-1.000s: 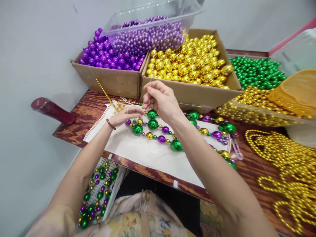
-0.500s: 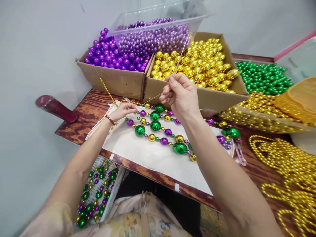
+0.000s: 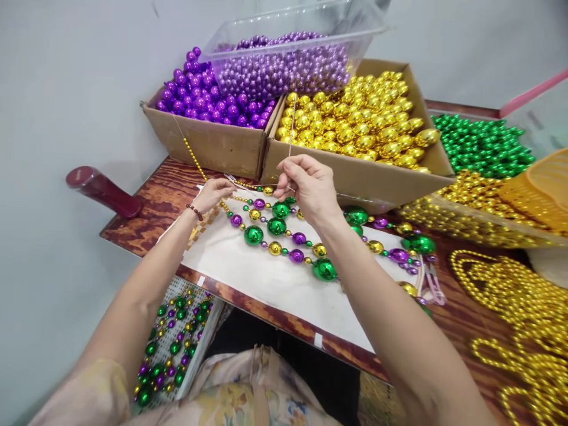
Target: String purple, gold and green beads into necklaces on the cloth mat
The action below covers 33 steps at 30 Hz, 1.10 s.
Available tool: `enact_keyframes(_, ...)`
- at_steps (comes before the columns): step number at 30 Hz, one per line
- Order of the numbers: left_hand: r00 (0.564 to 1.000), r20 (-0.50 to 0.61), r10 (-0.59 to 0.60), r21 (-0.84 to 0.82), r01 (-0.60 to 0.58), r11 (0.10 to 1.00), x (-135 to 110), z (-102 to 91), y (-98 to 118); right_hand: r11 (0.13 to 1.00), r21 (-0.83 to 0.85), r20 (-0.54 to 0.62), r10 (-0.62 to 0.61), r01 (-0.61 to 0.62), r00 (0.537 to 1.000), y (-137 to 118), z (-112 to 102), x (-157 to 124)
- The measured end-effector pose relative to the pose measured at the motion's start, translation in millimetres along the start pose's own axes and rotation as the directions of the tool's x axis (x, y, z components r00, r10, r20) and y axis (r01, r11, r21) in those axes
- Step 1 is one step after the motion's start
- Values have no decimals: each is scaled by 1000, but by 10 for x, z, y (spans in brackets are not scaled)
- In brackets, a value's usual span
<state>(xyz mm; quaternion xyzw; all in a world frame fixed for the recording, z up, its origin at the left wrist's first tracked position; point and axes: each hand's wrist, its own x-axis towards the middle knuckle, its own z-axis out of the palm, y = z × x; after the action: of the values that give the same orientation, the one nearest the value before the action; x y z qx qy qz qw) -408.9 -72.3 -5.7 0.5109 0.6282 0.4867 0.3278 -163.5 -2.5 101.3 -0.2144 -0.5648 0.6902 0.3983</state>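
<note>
My right hand [image 3: 310,188] pinches a thin pale thread [image 3: 291,127], which rises from the fingertips in front of the gold beads. A short piece also shows below the fingers. The fingers of my left hand [image 3: 216,194] are pinched together beside a strand of small gold beads [image 3: 194,155]; what lies between them is too small to make out. Below both hands, rows of strung green, purple and gold beads [image 3: 276,226] lie across a white cloth [image 3: 248,278]. My right forearm hides part of these rows.
Behind the cloth stand a carton of purple beads [image 3: 213,142], a carton of gold beads [image 3: 355,177] and a clear bin [image 3: 284,68]. Pink-handled snips [image 3: 432,285] and gold bead strands [image 3: 510,296] lie right. A maroon bottle [image 3: 104,192] leans left. A basket [image 3: 213,331] holds strung beads below.
My right hand has moved left and slightly down, closer to my left hand, and the thread has swung left with it. My left hand has shifted slightly left, off the row's end.
</note>
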Motion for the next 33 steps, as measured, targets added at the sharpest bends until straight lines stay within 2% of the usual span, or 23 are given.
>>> enact_keyframes(8, 984, -144, -107, -10, 107, 994, 36, -66, -74, 999, -28, 27, 42, -41, 999, 264, 88, 39)
enact_keyframes(21, 946, -185, -268, -113, 250, 962, 97, 46, -268, 992, -31, 8, 121, -121, 993, 496, -12, 21)
enact_keyframes(28, 940, -211, -269, -128, 246, 961, 76, 58, -197, 980, 17, -20, 196, -196, 980, 631, 23, -72)
enact_keyframes(33, 924, -266, -275, -116, 252, 961, 31, 42, -230, 971, 80, -45, 231, -227, 972, 745, -2, -170)
